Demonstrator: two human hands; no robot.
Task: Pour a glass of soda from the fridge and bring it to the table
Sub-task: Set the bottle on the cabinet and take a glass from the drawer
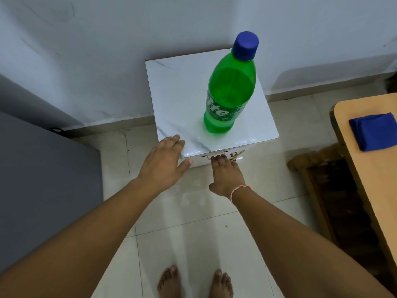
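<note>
A green soda bottle (231, 91) with a blue cap stands upright on the white marble-patterned top of a small cabinet (182, 93). My left hand (164, 162) lies flat on the cabinet's near left corner, fingers straight. My right hand (226, 174) reaches to the cabinet's front face, its fingertips touching a small metal handle (207, 157) just below the top edge. No glass is in view.
A grey fridge (43, 179) stands at the left. At the right, a wooden table (369, 168) bears a folded blue cloth (374, 131), with a dark wooden chair (318, 168) beside it. My bare feet stand on the pale floor tiles.
</note>
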